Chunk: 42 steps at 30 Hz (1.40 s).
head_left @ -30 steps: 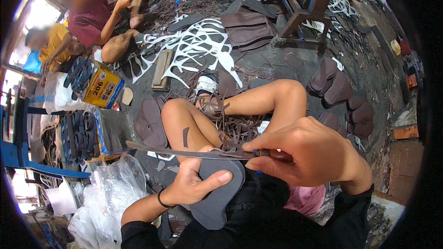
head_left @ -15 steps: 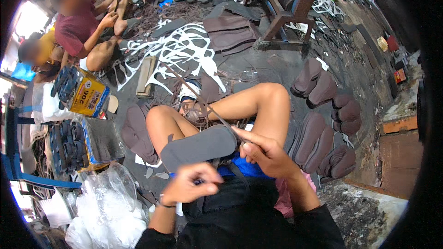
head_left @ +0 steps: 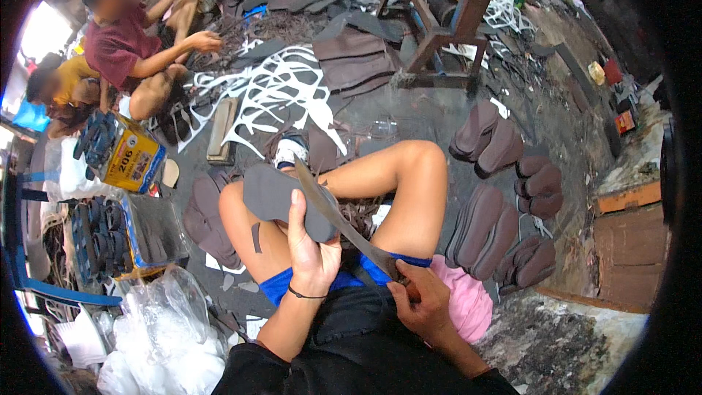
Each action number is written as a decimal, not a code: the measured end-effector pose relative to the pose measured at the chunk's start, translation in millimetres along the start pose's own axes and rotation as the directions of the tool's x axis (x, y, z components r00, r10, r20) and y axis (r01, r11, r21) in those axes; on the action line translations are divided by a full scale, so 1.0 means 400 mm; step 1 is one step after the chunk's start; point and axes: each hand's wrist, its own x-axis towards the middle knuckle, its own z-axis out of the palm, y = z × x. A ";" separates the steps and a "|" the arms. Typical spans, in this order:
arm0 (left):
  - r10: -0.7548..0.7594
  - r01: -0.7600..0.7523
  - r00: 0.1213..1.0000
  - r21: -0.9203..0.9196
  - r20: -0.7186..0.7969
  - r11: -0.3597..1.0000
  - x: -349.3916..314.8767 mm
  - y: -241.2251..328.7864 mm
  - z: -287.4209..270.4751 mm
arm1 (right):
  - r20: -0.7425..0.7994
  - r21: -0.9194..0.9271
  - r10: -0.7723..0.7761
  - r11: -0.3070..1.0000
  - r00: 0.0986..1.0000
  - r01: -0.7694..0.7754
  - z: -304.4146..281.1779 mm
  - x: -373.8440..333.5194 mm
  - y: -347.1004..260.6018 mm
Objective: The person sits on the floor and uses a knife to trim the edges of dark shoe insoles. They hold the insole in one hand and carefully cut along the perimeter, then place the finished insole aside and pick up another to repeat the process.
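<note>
My left hand (head_left: pixel 313 252) is closed on a dark grey sandal sole (head_left: pixel 274 194), with the thumb over its upper face. The sole is held tilted above my crossed legs. My right hand (head_left: pixel 423 298) grips the near end of a long knife (head_left: pixel 344 225). The blade slants up to the left and passes along the sole's right edge; whether it touches is hard to tell. A thin dark scrap (head_left: pixel 256 238) lies on my left thigh. Brown trimmings (head_left: pixel 356 212) are heaped between my legs.
Stacks of brown soles (head_left: pixel 479 230) stand to my right, and more soles (head_left: pixel 208 212) lie left. White cut-out sheeting (head_left: pixel 281 95) spreads ahead near a metal stand (head_left: pixel 446 36). Plastic bags (head_left: pixel 168 336) and a yellow box (head_left: pixel 131 153) are at left. Two people sit far left.
My left hand, loose near the sole before, now grips it; the sole has turned more upright. My right hand has drawn the knife down and back, its blade face now showing.
</note>
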 end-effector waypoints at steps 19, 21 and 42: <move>0.016 0.043 0.991 0.431 -0.133 0.901 -0.124 -0.035 -0.215 | 0.343 0.060 0.240 0.959 0.908 -0.277 -0.032 0.019 -0.073; 0.008 0.068 0.986 0.440 -0.169 0.895 -0.137 -0.029 -0.233 | 0.388 0.045 0.227 0.963 0.893 -0.264 -0.010 0.031 -0.076; 0.047 -0.037 0.999 0.432 -0.013 0.901 -0.068 0.015 -0.196 | 0.262 0.176 -0.113 0.982 0.958 0.068 0.184 0.089 -0.046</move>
